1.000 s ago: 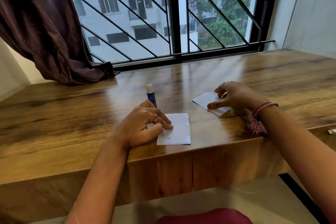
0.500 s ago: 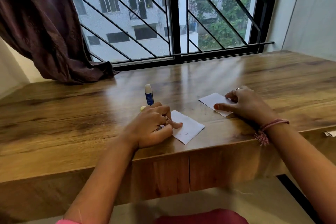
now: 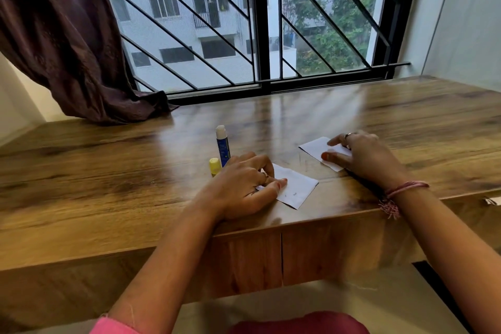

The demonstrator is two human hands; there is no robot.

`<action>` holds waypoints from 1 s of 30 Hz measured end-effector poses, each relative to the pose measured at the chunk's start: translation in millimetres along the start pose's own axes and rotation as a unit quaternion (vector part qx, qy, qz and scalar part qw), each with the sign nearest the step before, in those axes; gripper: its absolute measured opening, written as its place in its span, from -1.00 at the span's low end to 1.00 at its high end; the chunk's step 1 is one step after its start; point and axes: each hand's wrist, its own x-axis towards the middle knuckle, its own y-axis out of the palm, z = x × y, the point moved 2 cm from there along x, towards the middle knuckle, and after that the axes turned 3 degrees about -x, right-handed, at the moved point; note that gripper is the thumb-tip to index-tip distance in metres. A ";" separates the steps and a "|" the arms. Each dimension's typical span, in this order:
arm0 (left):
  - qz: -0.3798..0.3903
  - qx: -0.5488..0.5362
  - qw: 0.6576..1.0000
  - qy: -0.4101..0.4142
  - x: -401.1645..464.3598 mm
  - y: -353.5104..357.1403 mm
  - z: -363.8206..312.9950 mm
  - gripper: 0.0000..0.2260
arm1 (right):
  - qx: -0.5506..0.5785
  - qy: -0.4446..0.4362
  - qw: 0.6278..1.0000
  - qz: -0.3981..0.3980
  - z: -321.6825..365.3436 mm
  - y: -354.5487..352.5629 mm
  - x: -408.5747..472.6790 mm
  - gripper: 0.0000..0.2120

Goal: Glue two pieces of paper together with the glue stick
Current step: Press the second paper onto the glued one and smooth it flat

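Two white paper pieces lie on the wooden desk [image 3: 135,171]. The near paper [image 3: 294,187] sits turned at an angle by the front edge, and my left hand [image 3: 244,184] rests on its left part with fingers pressing it. The far paper [image 3: 315,148] lies to the right, and my right hand [image 3: 363,156] presses flat on it with fingers spread. A blue glue stick [image 3: 222,145] with its white tip exposed stands upright just behind my left hand. Its yellow cap [image 3: 215,166] stands beside it on the left.
A dark curtain [image 3: 62,43] drapes onto the desk's back left corner. A barred window [image 3: 257,22] runs along the desk's far edge. A small paper scrap [image 3: 493,200] lies at the right edge. A white wall stands at the right.
The near paper has been rotated under my left hand, from square to angled. My right hand flattened onto the far paper. The yellow cap came into view.
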 end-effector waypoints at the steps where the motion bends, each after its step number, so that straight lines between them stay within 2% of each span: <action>1: 0.001 -0.003 1.000 0.000 -0.1 0.3 0.2 -0.33 | 0.001 0.001 1.000 -0.001 -0.2 -0.6 0.8 -0.55; 3: -0.008 -0.022 1.000 0.001 -1.1 0.5 0.8 -0.34 | 0.003 0.003 1.000 0.001 -0.2 -0.9 2.3 -0.51; 5: -0.053 -0.065 0.996 0.000 -4.1 -1.8 3.5 -0.44 | 0.018 0.005 1.000 0.003 -0.3 -1.9 3.0 -0.48; 9: -0.197 -0.149 0.969 -0.023 -14.8 -17.7 14.8 -0.64 | 0.166 0.050 0.984 0.034 -7.9 -5.0 5.5 -0.34; 12: -0.237 -0.175 0.953 -0.071 -28.0 -29.3 19.7 -0.78 | 0.266 0.085 0.959 0.044 -13.2 -6.3 5.6 -0.32; 16: -0.168 -0.148 0.962 -0.156 -50.3 -30.7 33.8 -0.85 | 0.301 0.076 0.950 0.043 -15.5 -8.7 4.0 -0.52; 20: -0.093 -0.135 0.968 -0.191 -57.2 -24.9 45.9 -0.88 | 0.315 0.069 0.946 0.041 -10.8 -7.1 4.1 -0.62; 22: -0.072 -0.126 0.973 -0.182 -56.1 -21.1 46.8 -0.81 | 0.334 0.072 0.939 0.037 -10.5 -4.5 5.3 -0.65; 25: -0.026 -0.057 0.986 -0.156 -54.5 -16.2 47.9 -0.68 | 0.346 0.098 0.932 0.045 -14.4 -2.4 6.4 -0.75; 30: -0.007 -0.028 0.992 -0.124 -53.7 -16.5 46.5 -0.66 | 0.374 0.092 0.920 0.073 -14.5 -14.3 10.3 -0.82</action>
